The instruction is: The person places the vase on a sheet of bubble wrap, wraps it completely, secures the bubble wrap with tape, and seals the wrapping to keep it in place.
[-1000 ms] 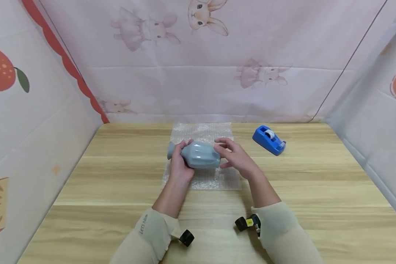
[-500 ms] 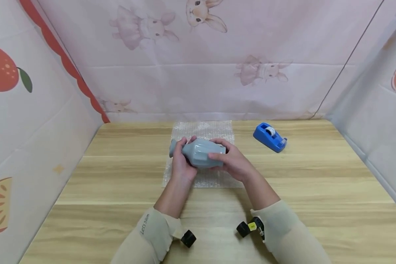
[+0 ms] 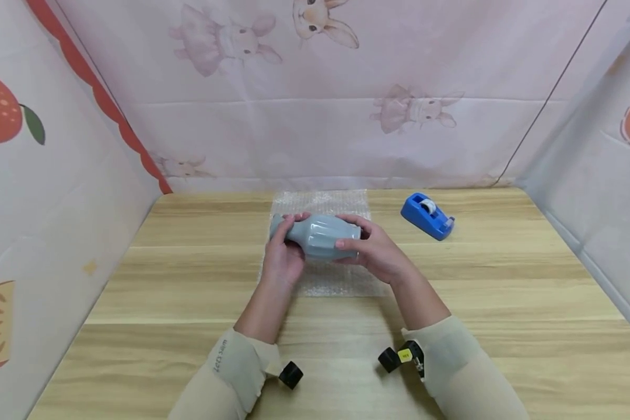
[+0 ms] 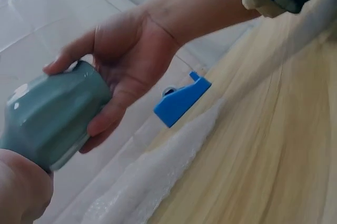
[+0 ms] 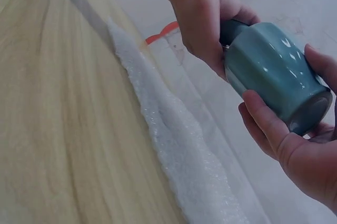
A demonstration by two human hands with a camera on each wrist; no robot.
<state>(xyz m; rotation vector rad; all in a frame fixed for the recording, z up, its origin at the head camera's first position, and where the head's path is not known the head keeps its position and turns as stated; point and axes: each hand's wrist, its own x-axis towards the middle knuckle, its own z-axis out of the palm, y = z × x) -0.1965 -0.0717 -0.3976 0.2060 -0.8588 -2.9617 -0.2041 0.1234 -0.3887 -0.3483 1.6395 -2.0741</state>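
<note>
A glossy blue-green vase (image 3: 322,236) lies sideways in the air, its neck to the left and its base to the right. My left hand (image 3: 285,256) grips it round the narrow neck. At the base end, my right hand (image 3: 375,249) holds the body between thumb and fingers. Below the vase, a sheet of bubble wrap (image 3: 341,286) is spread on the table. The right wrist view shows the vase's round base (image 5: 310,112) between the right hand's fingers, with the wrap (image 5: 168,129) lower down.
A blue tape dispenser (image 3: 427,217) with a roll of clear tape stands at the back right of the wooden table (image 3: 189,291). Printed cloth walls (image 3: 315,140) enclose the table at the back and sides. Each wrist carries a small black camera (image 3: 291,375).
The right hand, with spread fingers at the base one second ago, has closed round the vase's base end. The vase has shifted slightly away from the person.
</note>
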